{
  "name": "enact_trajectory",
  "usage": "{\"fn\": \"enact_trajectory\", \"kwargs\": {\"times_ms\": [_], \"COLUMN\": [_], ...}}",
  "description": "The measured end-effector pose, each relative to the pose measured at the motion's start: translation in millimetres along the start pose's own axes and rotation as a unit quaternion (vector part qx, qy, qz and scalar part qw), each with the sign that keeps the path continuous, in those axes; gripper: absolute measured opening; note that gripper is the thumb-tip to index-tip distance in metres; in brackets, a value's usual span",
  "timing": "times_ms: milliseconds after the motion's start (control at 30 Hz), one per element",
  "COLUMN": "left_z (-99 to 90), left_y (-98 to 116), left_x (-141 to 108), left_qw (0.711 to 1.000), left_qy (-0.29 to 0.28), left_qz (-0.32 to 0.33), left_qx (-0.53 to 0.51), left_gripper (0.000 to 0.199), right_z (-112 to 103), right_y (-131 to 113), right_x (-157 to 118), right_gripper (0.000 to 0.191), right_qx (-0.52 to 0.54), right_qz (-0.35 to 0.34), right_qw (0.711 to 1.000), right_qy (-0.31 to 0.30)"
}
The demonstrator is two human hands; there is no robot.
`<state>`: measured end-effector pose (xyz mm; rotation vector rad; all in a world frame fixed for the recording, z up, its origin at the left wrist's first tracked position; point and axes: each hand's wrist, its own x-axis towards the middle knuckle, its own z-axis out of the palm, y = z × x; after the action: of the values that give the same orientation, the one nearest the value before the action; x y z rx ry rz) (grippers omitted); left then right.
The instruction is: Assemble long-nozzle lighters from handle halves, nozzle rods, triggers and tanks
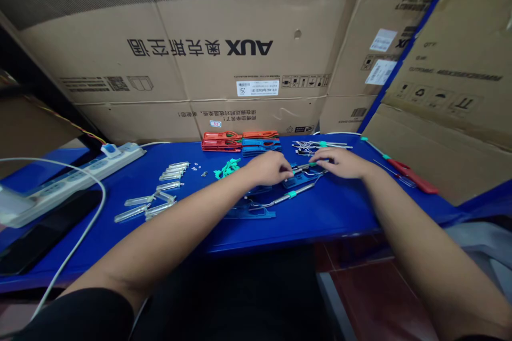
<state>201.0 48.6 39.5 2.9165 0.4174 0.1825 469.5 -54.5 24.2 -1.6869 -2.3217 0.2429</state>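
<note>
left hand (pixel 267 168) curling closed around one end of a slim metal part (pixel 306 167), right hand (pixel 340 163) pinching its other end with bent fingers, the part hanging between both hands just above a blue plastic clip (pixel 304 177) lying on a blue table (pixel 288 232), red and blue clips (pixel 240 141) sitting stacked just behind.

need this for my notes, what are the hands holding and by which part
a slim metal rod, seemingly pinched between the left hand and right hand; exact spot too small to tell
</note>
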Motion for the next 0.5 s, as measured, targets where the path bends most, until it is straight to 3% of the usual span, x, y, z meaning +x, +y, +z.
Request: {"fn": "enact_trajectory", "kwargs": {"times_ms": [67, 133, 200, 267, 400, 500], "left_z": [-18.3, -34.1, -42.8, -43.6, -33.4, -26.5], "left_y": [-12, -24, -33, -37, -37, -34], "left_x": [-14, -29, -44, -55, -69, -75], "left_qw": [0.997, 0.991, 0.985, 0.983, 0.981, 0.983], "left_qy": [0.046, 0.061, 0.073, 0.079, 0.067, 0.065], "left_qz": [-0.037, -0.104, -0.141, -0.149, -0.146, -0.13], "left_qx": [-0.044, -0.065, -0.061, -0.066, -0.108, -0.116], "left_gripper": [0.027, 0.029, 0.03, 0.03, 0.031, 0.03], "right_z": [-6, -8, -6, -3, 0, -4], "right_y": [8, 12, 10, 3, -9, -7], "right_x": [-8, -12, -11, -7, 0, -2], "right_gripper": [0.046, 0.07, 0.079, 0.067, 0.028, 0.013], "right_qx": [-0.039, -0.091, -0.133, -0.156, -0.164, -0.163], "right_qz": [0.024, 0.064, 0.097, 0.099, 0.091, 0.1], "right_qw": [0.999, 0.992, 0.98, 0.973, 0.97, 0.97], "right_qy": [-0.014, -0.063, -0.114, -0.139, -0.153, -0.152]}}
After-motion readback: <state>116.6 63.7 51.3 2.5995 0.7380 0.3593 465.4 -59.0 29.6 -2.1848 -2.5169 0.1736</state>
